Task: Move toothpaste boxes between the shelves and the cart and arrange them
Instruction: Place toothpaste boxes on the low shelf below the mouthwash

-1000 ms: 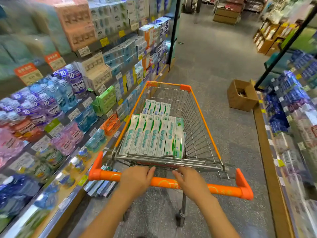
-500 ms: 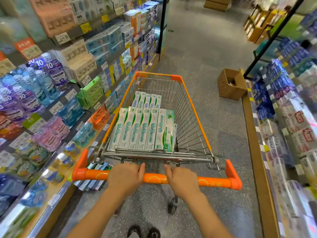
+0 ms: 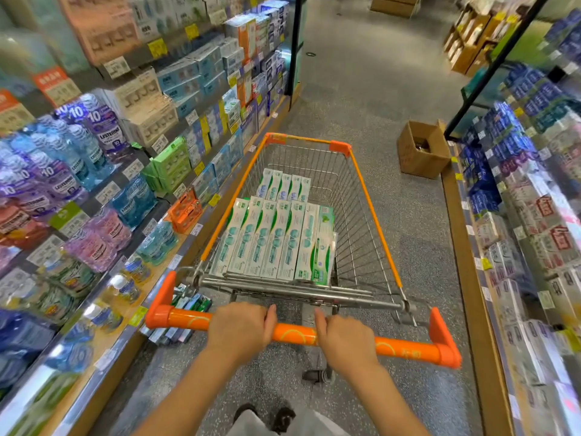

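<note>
A wire shopping cart (image 3: 367, 196) with orange trim stands in the aisle in front of me. Inside it lie several white-and-green toothpaste boxes (image 3: 273, 240) in a near row, with a second shorter row (image 3: 284, 185) behind. My left hand (image 3: 240, 330) and my right hand (image 3: 344, 341) both grip the orange push handle (image 3: 294, 336), fingers curled over it. More toothpaste boxes (image 3: 179, 322) lie on the cart's lower rack at the left, partly hidden.
Shelves of mouthwash bottles (image 3: 78, 152) and boxed goods run close along the cart's left side. A shelf of packaged goods (image 3: 518, 190) lines the right. An open cardboard box (image 3: 423, 149) sits on the floor ahead right. The grey aisle floor (image 3: 361, 73) stretches ahead.
The cart and I have moved forward along the aisle past the left shelves. Both hands keep their hold on the handle. The boxes in the cart lie as before.
</note>
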`<state>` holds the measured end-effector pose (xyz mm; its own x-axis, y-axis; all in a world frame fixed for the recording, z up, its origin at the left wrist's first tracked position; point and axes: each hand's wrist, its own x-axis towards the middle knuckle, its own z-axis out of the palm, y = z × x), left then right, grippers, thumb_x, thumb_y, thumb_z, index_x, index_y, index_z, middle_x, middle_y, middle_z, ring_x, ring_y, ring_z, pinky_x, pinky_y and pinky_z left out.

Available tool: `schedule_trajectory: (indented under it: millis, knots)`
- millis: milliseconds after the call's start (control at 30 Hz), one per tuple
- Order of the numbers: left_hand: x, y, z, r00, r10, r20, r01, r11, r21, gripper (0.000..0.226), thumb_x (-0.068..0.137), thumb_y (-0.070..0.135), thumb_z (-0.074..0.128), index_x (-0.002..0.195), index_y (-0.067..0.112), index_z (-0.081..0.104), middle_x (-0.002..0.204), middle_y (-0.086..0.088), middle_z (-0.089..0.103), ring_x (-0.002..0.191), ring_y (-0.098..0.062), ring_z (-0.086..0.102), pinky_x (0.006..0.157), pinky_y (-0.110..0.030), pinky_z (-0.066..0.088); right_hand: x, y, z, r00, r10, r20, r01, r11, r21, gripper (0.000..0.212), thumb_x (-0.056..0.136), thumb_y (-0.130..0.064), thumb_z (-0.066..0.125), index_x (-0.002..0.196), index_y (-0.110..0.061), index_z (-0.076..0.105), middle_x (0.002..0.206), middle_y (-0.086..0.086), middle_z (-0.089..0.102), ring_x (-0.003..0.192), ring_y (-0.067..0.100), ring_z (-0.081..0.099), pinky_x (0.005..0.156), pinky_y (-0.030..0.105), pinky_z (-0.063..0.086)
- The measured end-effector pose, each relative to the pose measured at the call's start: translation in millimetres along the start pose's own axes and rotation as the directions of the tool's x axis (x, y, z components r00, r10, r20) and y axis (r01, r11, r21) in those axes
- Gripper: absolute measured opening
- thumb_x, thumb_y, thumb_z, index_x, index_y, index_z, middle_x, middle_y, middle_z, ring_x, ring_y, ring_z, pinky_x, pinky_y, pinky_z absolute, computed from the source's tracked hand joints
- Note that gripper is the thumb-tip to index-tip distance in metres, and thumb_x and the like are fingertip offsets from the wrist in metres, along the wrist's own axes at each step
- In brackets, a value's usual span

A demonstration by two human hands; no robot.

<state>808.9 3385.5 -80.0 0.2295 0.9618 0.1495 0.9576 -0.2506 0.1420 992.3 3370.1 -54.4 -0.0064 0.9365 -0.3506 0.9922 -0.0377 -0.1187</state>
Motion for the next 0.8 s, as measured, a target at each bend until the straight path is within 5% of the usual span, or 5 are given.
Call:
schedule_trajectory:
  millis: [100, 233, 333, 567, 800]
  knots:
    - [-8, 1, 0, 0.998, 0.029, 0.047, -0.029, 0.999, -0.016, 0.057, 0.084, 0.040, 0.036, 0.034, 0.017, 0.049, 0.032, 0.006, 0.028, 0.027, -0.013, 0.020, 0.043, -0.009, 0.007, -13, 3, 7, 1.000, 0.015, 0.013, -0.014, 0.999, -0.031, 0.054, 0.100, -0.050, 0.012, 0.067, -0.022, 0.045, 0.064, -0.003, 0.045, 0.056, 0.015, 0.044, 0.057, 0.027, 0.038]
    - [-18, 17, -9, 0.989, 0.038, 0.143, -0.041, 0.999, 0.023, 0.060, 0.089, 0.042, 0.028, 0.045, 0.016, 0.060, 0.040, 0.001, 0.050, 0.034, -0.017, 0.047, 0.039, -0.020, 0.026, -31, 13, 12, 1.000, -0.010, 0.027, 0.013, 0.995, -0.102, 0.045, 0.103, -0.040, 0.015, 0.108, -0.022, 0.056, 0.062, -0.006, 0.033, 0.050, 0.009, 0.028, 0.045, 0.025, 0.018]
    - [-16, 30, -17, 0.965, 0.017, 0.262, -0.029, 0.999, 0.044, 0.058, 0.100, 0.042, 0.018, 0.079, 0.018, 0.066, 0.072, -0.001, 0.064, 0.069, -0.021, 0.061, 0.056, -0.027, 0.036, -42, 20, 13, 0.999, 0.054, 0.006, -0.053, 0.997, -0.051, 0.049, 0.102, -0.043, 0.014, 0.088, -0.021, 0.055, 0.061, -0.006, 0.038, 0.050, 0.008, 0.032, 0.045, 0.024, 0.021]
    - [-13, 57, -17, 0.944, 0.104, 0.312, -0.112, 0.994, 0.008, 0.050, 0.102, 0.035, 0.022, 0.081, 0.014, 0.062, 0.070, -0.004, 0.055, 0.068, -0.027, 0.058, 0.055, -0.030, 0.035, -64, 42, 13, 0.988, 0.109, -0.106, -0.109, 0.994, 0.008, 0.046, 0.101, -0.046, 0.020, 0.065, -0.030, 0.043, 0.056, -0.005, 0.043, 0.049, 0.008, 0.038, 0.044, 0.024, 0.022]
    - [-9, 92, -16, 0.871, 0.249, 0.423, -0.274, 0.962, -0.002, 0.043, 0.101, 0.020, 0.024, 0.123, 0.011, 0.058, 0.094, -0.010, 0.065, 0.064, -0.027, 0.049, 0.045, -0.025, 0.019, -68, 82, 24, 0.965, 0.215, -0.151, -0.204, 0.975, 0.085, 0.052, 0.097, -0.050, 0.017, 0.054, -0.027, 0.034, 0.049, -0.004, 0.037, 0.053, 0.020, 0.046, 0.050, 0.031, 0.031]
